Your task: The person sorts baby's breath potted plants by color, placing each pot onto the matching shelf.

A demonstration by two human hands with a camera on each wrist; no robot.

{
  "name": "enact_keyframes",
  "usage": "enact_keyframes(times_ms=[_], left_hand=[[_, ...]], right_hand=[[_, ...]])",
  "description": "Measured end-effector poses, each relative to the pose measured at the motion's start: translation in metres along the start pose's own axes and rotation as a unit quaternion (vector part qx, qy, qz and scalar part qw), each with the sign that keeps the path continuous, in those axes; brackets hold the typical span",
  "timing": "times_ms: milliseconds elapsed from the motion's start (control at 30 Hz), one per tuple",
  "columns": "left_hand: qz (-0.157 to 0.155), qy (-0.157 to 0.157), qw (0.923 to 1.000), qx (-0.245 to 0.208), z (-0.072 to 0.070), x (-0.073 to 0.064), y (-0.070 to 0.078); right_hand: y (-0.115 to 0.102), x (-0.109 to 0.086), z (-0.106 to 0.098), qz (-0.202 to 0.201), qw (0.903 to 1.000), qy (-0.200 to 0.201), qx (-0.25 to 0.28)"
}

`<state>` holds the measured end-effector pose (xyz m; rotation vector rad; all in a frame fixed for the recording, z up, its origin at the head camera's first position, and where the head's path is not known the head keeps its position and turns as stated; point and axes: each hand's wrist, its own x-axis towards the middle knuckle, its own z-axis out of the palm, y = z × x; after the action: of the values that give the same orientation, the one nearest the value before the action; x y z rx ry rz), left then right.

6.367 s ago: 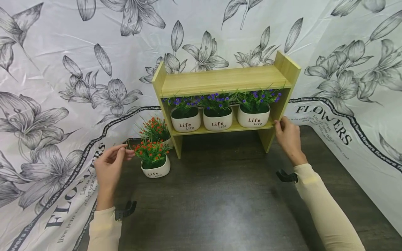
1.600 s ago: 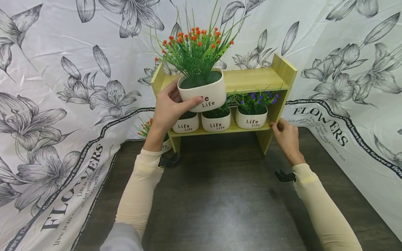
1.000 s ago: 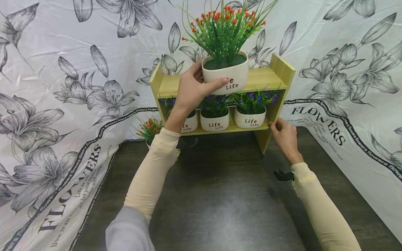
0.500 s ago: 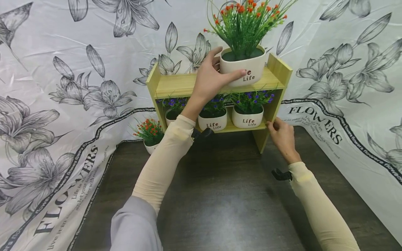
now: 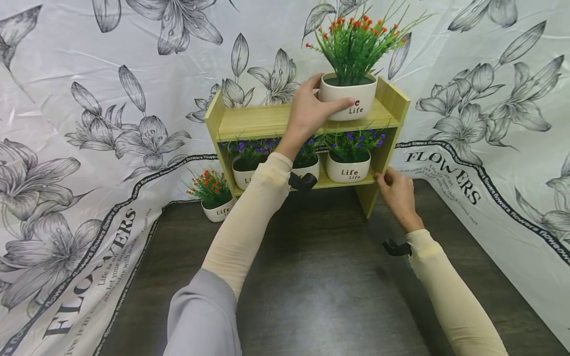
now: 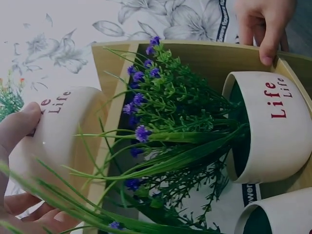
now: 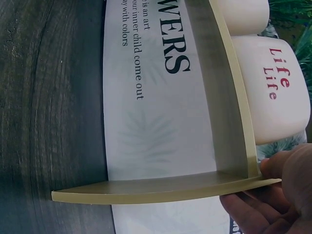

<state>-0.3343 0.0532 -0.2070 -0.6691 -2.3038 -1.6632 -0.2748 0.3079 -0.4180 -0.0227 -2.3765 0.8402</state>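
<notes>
My left hand [image 5: 307, 111] grips a white pot of orange-red flowers [image 5: 349, 99], thumb across its "Life" lettering, at the right end of the top board of a small wooden shelf [image 5: 258, 118]. Whether the pot's base touches the board I cannot tell. At the shelf's right side panel my right hand [image 5: 398, 194] pinches the edge; the right wrist view shows thumb inside and fingers [image 7: 243, 214] outside. Three white pots of purple flowers stand on the lower board: a right one [image 5: 349, 167], a middle one [image 5: 307, 168] partly behind my left arm, and a left one [image 5: 245, 175].
Another white pot of orange-red flowers [image 5: 218, 210] stands on the dark table [image 5: 320, 277], left of the shelf. White cloth [image 5: 147, 64] printed with lilies hangs behind and along both sides. My left forearm crosses in front of the shelf.
My left hand has taken hold of the front orange-red flower pot, lifted it from the table and carried it right over the shelf, lowering it slightly at last. My right hand stays at the panel.
</notes>
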Motion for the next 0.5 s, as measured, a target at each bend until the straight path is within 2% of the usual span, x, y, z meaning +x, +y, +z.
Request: enact_keyframes(times_ms=[133, 333, 500], left_hand=[[-0.018, -0.008, 0.9998, -0.009, 0.0036, 0.0023, -0.0026], [-0.049, -0.03, 0.9982, 0.018, 0.0071, 0.0013, -0.0059], [-0.055, -0.033, 0.9977, 0.022, 0.0091, 0.0018, -0.0074]], right_hand=[[0.0005, 0.0, 0.0002, 0.0, 1.0, 0.002, 0.002], [0.0016, 0.0, 0.001, 0.0, 1.0, 0.002, 0.002], [0.003, -0.0004, 0.0005, 0.001, 1.0, 0.0, -0.001]])
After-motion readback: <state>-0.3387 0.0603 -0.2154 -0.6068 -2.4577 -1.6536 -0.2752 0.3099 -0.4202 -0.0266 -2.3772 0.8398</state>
